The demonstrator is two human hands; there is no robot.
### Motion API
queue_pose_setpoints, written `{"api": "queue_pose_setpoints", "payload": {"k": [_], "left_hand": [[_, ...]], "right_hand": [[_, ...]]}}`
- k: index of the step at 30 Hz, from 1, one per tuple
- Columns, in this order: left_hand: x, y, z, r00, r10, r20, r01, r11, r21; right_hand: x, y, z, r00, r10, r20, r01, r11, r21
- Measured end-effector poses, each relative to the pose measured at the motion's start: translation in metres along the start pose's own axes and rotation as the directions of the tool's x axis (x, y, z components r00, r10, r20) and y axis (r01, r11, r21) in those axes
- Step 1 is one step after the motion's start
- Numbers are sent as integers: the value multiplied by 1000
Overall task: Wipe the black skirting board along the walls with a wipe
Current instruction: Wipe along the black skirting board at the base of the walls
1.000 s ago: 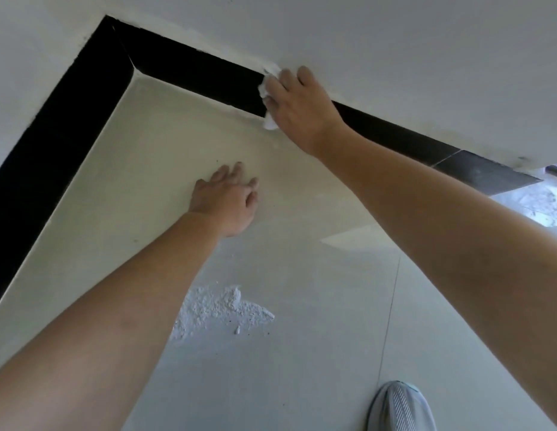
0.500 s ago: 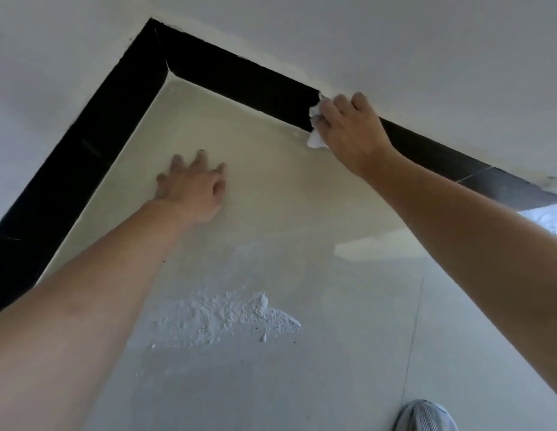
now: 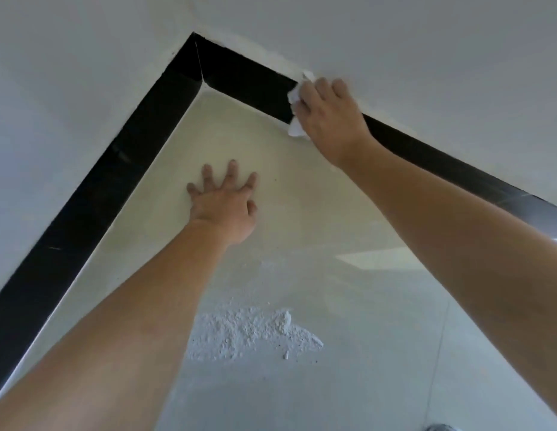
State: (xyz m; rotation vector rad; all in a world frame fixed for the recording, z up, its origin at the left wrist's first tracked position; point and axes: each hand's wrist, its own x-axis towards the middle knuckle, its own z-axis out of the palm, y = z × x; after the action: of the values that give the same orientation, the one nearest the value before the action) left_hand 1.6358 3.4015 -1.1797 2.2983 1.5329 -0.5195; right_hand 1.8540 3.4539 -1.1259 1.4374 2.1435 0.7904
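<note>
A black skirting board (image 3: 246, 80) runs along two white walls and meets at a corner at the top middle. My right hand (image 3: 331, 118) presses a crumpled white wipe (image 3: 294, 96) flat against the board on the right-hand wall, a short way right of the corner. The wipe shows at the fingertips and below the palm edge. My left hand (image 3: 225, 202) lies flat on the pale floor with its fingers spread, holding nothing.
The skirting board's left run (image 3: 84, 213) stretches down to the lower left. A patch of white powder or plaster (image 3: 249, 332) lies on the floor between my arms. A shoe tip (image 3: 442, 427) shows at the bottom right edge.
My right hand has slid the wipe along the board toward the corner. My left hand lifted and set down again on the floor with fingers spread. The view has shifted, bringing the corner nearer the middle.
</note>
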Motion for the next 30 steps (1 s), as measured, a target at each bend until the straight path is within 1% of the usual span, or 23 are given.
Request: {"api": "queue_pose_setpoints", "payload": {"k": [2, 4, 6, 8, 9, 10, 12, 13, 15, 17, 19, 22, 24, 27, 29, 30], "left_hand": [[0, 1, -5, 1000, -2, 25, 2, 1000, -16], [0, 3, -11, 998, -9, 60, 12, 999, -49], [-2, 7, -12, 998, -15, 64, 19, 998, -62], [-4, 11, -8, 1000, -15, 23, 17, 999, -51], [-5, 16, -6, 1000, -10, 2, 10, 999, -42], [-7, 24, -4, 1000, 4, -16, -5, 999, -33], [-14, 50, -3, 995, 81, -57, -82, 997, -4], [-17, 66, -3, 987, 137, -80, -137, 991, 13], [-25, 98, -3, 963, 252, -93, -248, 967, 51], [-35, 124, -4, 936, 342, -77, -335, 937, 96], [-42, 141, -5, 914, 402, -52, -393, 910, 130], [-42, 156, -7, 913, 407, 14, -403, 899, 172], [-39, 164, -9, 924, 381, 38, -381, 906, 182], [-34, 179, -11, 941, 332, 56, -337, 930, 150], [-37, 188, -8, 944, 324, 57, -329, 936, 130], [-37, 192, -5, 943, 331, 43, -334, 935, 119]], "right_hand": [[-60, 14, 21, 997, 31, 69, -29, 999, -36], [-119, 27, 27, 964, 138, 229, -130, 990, -50], [-168, 38, 28, 868, 288, 405, -320, 947, 11], [-203, 50, 27, 755, 426, 498, -527, 847, 75], [-216, 54, 26, 709, 470, 527, -600, 794, 99], [-227, 57, 28, 678, 492, 547, -648, 751, 127], [-243, 59, 30, 651, 519, 554, -705, 683, 189], [-248, 58, 32, 652, 530, 542, -719, 658, 222], [-251, 51, 34, 688, 522, 504, -704, 651, 286], [-242, 43, 31, 750, 484, 451, -644, 689, 333], [-224, 36, 27, 811, 444, 381, -571, 743, 349], [-201, 27, 34, 875, 403, 268, -476, 813, 334], [-198, 24, 51, 886, 406, 224, -459, 834, 306], [-211, 40, 76, 890, 397, 227, -452, 837, 308], [-234, 50, 89, 892, 391, 228, -443, 856, 265], [-250, 54, 96, 880, 410, 239, -463, 851, 246]]}}
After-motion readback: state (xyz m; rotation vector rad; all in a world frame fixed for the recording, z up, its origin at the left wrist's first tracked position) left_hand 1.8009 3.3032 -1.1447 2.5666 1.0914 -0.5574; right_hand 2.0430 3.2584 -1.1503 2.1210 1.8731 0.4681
